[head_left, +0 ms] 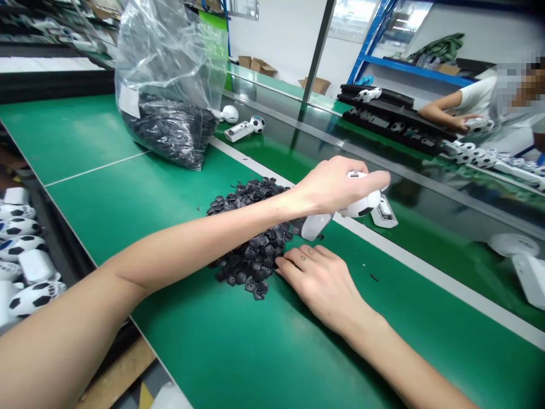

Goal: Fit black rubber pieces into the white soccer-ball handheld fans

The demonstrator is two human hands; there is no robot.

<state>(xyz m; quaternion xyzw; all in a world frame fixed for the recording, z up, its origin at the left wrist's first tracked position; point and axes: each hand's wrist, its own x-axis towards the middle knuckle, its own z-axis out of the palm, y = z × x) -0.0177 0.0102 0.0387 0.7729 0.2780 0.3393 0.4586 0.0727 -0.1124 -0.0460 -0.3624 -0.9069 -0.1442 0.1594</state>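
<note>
My left hand (334,184) reaches across from the left, fingers wrapped round a white soccer-ball-shaped plastic unit (361,205) with black patches. A white block-like part (315,226) shows below that hand, seemingly joined to the unit. Under my left forearm lies a heap of small black pentagon pieces (255,250) on the green table surface. My right hand (326,281) rests at the heap's right edge, palm down, its fingers drawn together and bent toward the pieces. The fingertips are partly hidden, so I cannot see what is between them.
A clear plastic bag (170,113) of black pieces stands at the back left. Beyond the pale strip, ball units (244,129) and a white unit (384,213) lie on the belt. More ball units (29,250) sit at left. A co-worker (477,108) holds one across the belt.
</note>
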